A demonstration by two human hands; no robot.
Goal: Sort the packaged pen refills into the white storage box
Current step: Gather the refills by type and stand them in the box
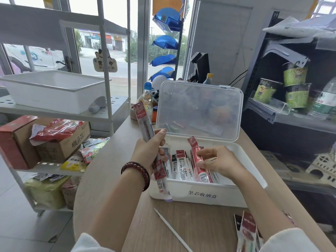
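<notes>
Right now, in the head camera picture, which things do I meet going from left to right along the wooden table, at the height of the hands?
Left hand holding a refill pack → white-packaged refills standing in the white storage box → red refill pack → right hand reaching into the box.

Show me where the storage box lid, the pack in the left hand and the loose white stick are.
storage box lid [200,110], head view, middle of the clear panel.
refill pack [145,124], head view, upper half above the fingers.
white stick [171,229], head view, mid-length.
</notes>
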